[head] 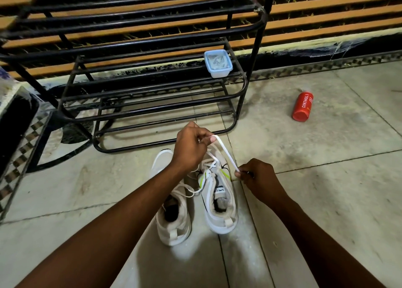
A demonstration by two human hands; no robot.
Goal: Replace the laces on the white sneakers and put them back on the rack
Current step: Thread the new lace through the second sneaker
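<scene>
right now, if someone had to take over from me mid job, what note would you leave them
Left hand: pinches one end of a white lace above the right sneaker.
Right hand: pinches the same lace lower down, beside that sneaker; the lace runs taut between both hands.
Sneakers: both stand side by side on the floor in front of the black rack. The left sneaker has loose lace lying across it.
Done: right sneaker partly laced near the toe.
Left: finish lacing both, then set them on the rack.
Nearby: a lidded plastic box on a rack shelf, a red bottle lying on the floor.
</scene>
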